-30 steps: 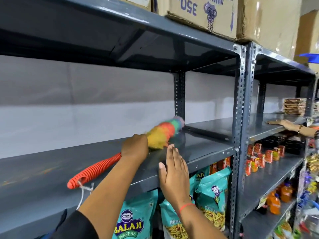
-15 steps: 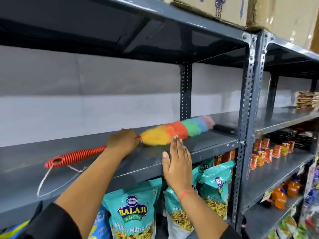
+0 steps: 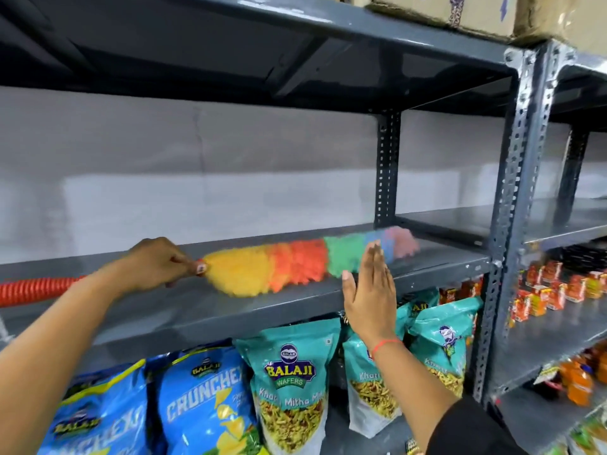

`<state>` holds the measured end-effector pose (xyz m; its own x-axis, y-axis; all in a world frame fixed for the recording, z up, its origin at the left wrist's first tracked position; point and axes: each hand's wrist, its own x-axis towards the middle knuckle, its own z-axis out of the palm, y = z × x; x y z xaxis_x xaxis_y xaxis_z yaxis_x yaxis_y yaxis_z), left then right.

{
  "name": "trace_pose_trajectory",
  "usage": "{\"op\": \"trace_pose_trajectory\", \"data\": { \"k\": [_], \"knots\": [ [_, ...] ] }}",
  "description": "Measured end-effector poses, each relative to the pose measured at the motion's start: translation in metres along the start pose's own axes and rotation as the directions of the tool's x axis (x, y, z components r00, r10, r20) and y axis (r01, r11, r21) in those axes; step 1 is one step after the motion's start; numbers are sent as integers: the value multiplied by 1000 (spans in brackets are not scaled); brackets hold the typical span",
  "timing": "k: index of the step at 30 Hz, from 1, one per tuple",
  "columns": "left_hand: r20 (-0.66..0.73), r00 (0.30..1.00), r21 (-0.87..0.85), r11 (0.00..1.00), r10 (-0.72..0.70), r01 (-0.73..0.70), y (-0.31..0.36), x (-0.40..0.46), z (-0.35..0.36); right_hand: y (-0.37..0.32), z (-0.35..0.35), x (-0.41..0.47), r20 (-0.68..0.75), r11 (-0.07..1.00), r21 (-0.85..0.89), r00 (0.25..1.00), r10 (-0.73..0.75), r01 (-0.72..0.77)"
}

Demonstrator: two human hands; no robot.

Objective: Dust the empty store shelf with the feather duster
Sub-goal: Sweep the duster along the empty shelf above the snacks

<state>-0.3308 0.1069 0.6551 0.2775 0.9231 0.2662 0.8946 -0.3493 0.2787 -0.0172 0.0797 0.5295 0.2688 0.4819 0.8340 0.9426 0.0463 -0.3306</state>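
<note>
A rainbow feather duster [image 3: 295, 262] lies almost flat along the empty grey metal shelf [image 3: 197, 307], its pink tip near the rear upright. My left hand [image 3: 157, 266] grips it where the yellow fluff meets the ribbed orange handle [image 3: 36, 289], which sticks out to the left. My right hand [image 3: 369, 290] is flat and upright, fingers together, against the shelf's front edge in front of the green and blue fluff. It holds nothing.
Snack bags [image 3: 290, 382] hang under the shelf. A perforated front post [image 3: 512, 198] and rear post [image 3: 387, 172] bound the bay on the right. Small orange packs [image 3: 558, 287] fill the neighbouring rack. Cardboard boxes [image 3: 460, 11] sit on top.
The duster has swept right and stretched out flat along the shelf. My left hand followed it. My right hand stayed at the front edge. The view shifted down and left.
</note>
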Motion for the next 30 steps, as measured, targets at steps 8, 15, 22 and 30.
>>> {"op": "trace_pose_trajectory", "data": {
  "k": [8,15,22,30],
  "knots": [
    [-129,991,1,999,-46,46,-35,-32,-6,-104,9,-14,0,904,164,916,-400,395],
    [-168,978,205,966,-122,156,-44,-46,-9,-137,27,-27,68,872,98,871,-487,480],
    [-241,968,195,973,-76,125,-55,-60,-10,-137,30,-29,-5,868,95,872,-489,488],
    [-313,927,266,918,-205,293,-73,-50,-15,-137,28,-29,-15,873,114,880,-475,473]
  ]
}}
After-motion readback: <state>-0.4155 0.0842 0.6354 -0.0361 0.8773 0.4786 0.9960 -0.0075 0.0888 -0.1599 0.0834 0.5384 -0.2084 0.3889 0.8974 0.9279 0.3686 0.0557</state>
